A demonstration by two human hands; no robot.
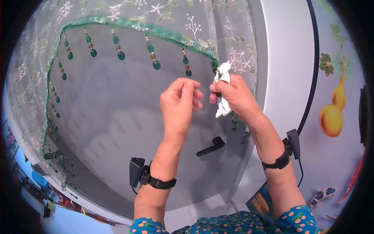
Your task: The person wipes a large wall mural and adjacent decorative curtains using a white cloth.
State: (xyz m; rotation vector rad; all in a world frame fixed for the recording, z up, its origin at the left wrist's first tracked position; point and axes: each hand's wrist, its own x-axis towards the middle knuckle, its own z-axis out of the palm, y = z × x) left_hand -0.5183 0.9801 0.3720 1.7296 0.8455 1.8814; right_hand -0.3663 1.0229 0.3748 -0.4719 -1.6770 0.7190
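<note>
My right hand point(238, 92) grips a crumpled white cloth point(223, 108) at the right end of a sheer curtain's green edge point(175, 41). A bit of green bead shows between its fingers, so a bead strand seems caught in the cloth. To the left, apart from the cloth, my left hand point(179, 99) is curled with thumb against forefinger; I see nothing in it. Strands of green and brown beads, such as a bead pendant point(153, 57), dangle from the edge. The embroidered sheer curtain point(178, 14) hangs over a grey door point(125, 131).
A black lever handle point(211, 146) sits on the door below my hands. A white door frame point(287, 52) runs up the right side. Beyond it, a wall point(321, 163) carries a painted gourd point(333, 114) and a fish. Blurred room items lie at lower left.
</note>
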